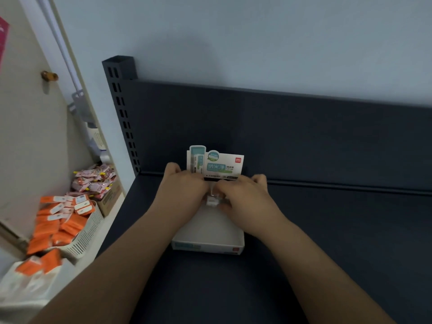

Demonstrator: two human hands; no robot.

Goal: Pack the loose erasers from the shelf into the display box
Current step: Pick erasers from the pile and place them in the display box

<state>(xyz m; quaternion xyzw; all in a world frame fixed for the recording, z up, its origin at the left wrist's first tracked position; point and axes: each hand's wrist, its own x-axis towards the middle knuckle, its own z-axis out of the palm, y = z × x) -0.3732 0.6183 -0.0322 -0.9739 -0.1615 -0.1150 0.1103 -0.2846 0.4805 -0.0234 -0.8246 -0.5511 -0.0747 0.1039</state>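
Observation:
A white display box (230,246) with a printed upright header card (216,166) sits on the dark shelf (327,230). Both my hands reach into the back of the box. My left hand (184,185) and my right hand (243,195) meet over a small white eraser (211,200), fingers curled around it. Any other erasers under my hands are hidden. The front part of the box shows a bare white floor.
Left of the shelf stands a white slatted basket (87,232) full of orange packets, and behind it a cardboard box (109,197) of pink packets. A slotted dark upright (121,108) marks the shelf's left end. The shelf's back panel rises behind the display box.

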